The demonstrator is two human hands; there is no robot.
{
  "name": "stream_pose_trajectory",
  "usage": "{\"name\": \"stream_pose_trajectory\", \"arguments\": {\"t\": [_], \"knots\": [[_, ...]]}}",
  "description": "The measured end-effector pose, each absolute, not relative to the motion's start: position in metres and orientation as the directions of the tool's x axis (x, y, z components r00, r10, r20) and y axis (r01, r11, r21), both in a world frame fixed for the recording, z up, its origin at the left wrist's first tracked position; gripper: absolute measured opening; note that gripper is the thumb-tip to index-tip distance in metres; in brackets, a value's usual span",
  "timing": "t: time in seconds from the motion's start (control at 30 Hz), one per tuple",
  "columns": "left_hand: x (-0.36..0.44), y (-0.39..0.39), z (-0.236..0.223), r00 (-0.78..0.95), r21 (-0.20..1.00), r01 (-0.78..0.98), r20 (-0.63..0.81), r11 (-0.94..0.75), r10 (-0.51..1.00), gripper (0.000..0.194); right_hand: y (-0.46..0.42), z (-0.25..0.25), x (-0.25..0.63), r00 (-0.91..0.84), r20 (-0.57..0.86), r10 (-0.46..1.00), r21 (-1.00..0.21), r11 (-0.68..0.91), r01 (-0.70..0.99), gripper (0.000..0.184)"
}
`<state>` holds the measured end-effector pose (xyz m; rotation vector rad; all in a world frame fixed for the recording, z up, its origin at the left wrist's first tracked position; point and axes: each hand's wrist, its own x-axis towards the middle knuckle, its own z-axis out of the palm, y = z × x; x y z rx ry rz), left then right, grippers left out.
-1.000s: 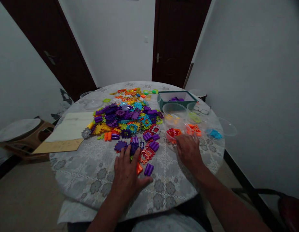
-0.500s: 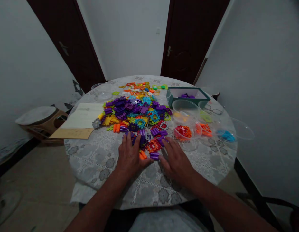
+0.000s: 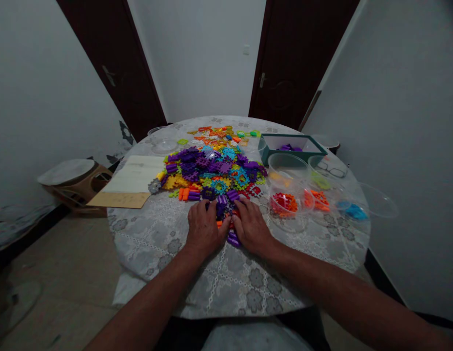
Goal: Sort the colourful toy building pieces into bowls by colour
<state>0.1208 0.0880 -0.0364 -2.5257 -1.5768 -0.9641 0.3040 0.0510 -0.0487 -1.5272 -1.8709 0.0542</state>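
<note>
My left hand [image 3: 204, 229] lies low over the table at the near edge of a heap of plastic interlocking toy pieces [image 3: 200, 168]. Its fingers are stretched forward beside a small cluster of purple pieces [image 3: 221, 200]. From the other side, my right hand [image 3: 252, 228] rests against the same cluster, fingers extended and partly covering red and orange pieces. The two thumbs almost meet in front. Just below them lies a ridged purple piece [image 3: 233, 239], near the right thumb. Neither hand visibly grips a piece, though the fingertips are partly hidden among them.
To the right stand clear plastic tubs, one with red and orange pieces [image 3: 285, 204], another with blue pieces [image 3: 355, 211]. Behind them sit a green-edged box [image 3: 292, 154] holding purple pieces and a pair of glasses [image 3: 332, 169]. An open cardboard folder [image 3: 129, 183] lies left on the patterned tablecloth [image 3: 153, 243].
My right hand has moved left toward my left hand, pushing the loose purple and red pieces together between them. The view has shifted slightly.
</note>
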Motion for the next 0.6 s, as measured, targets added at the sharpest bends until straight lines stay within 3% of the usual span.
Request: {"name": "stream_pose_trajectory", "arguments": {"t": [0.17, 0.4, 0.6], "knots": [[0.133, 0.097, -0.038, 0.218, 0.417, 0.781, 0.516, -0.465, 0.829, 0.035, 0.069, -0.042, 0.274, 0.030, 0.502, 0.864, -0.602, 0.324, 0.730, 0.042], [0.149, 0.109, -0.035, -0.046, 0.673, 0.679, 0.437, -0.293, 0.898, 0.038, 0.087, -0.031, 0.264, 0.187, 0.416, 0.890, -0.828, 0.285, 0.483, 0.036], [0.144, 0.119, -0.026, -0.180, 0.811, 0.523, 0.407, -0.263, 0.896, 0.026, 0.089, -0.028, 0.270, 0.253, 0.357, 0.899, -0.895, 0.252, 0.367, 0.036]]}}
